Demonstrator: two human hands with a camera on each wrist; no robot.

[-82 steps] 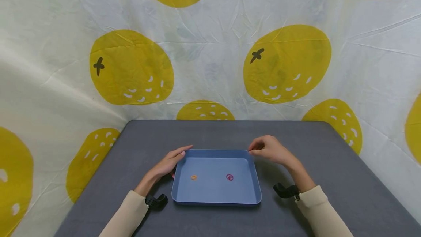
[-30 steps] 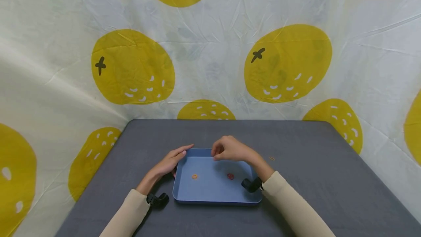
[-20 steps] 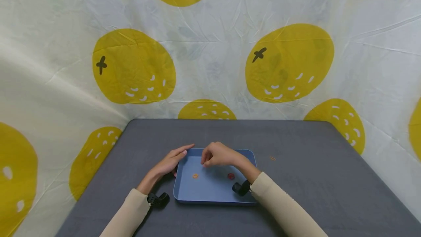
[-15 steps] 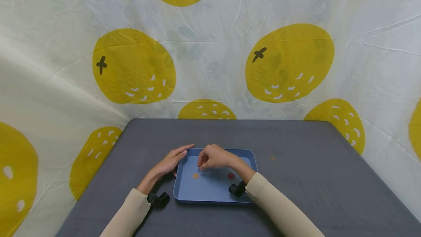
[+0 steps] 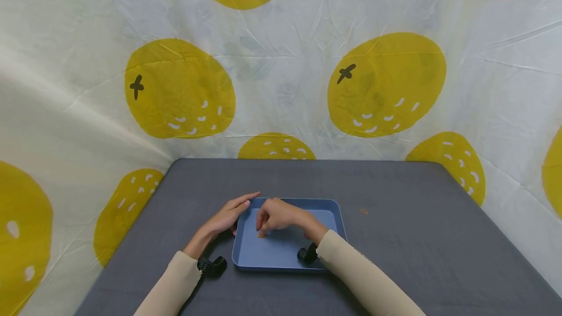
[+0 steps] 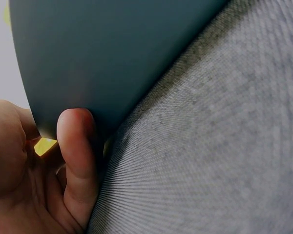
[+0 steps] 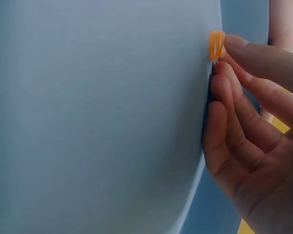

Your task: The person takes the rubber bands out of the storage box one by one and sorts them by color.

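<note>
A shallow blue tray (image 5: 281,259) lies on the grey table. My left hand (image 5: 226,216) holds its left side near the far corner, thumb over the rim and index finger stretched out. In the left wrist view, the little finger (image 6: 77,144) presses the tray's outer wall. Over the tray's left half, my right hand (image 5: 277,216) has curled fingers reaching the floor. The right wrist view shows its thumb and fingertips pinching a small orange rubber band (image 7: 216,46). My right wrist largely covers the spot where a red rubber band lay.
Another thin orange-brown rubber band (image 5: 364,211) lies on the table (image 5: 417,238) right of the tray. A cloth with yellow fruit prints (image 5: 281,77) hangs behind the table and along its sides.
My right hand has come from the tray's right rim leftward and down to the orange band, uncovering the band on the table and covering the red one. My left hand stays put.
</note>
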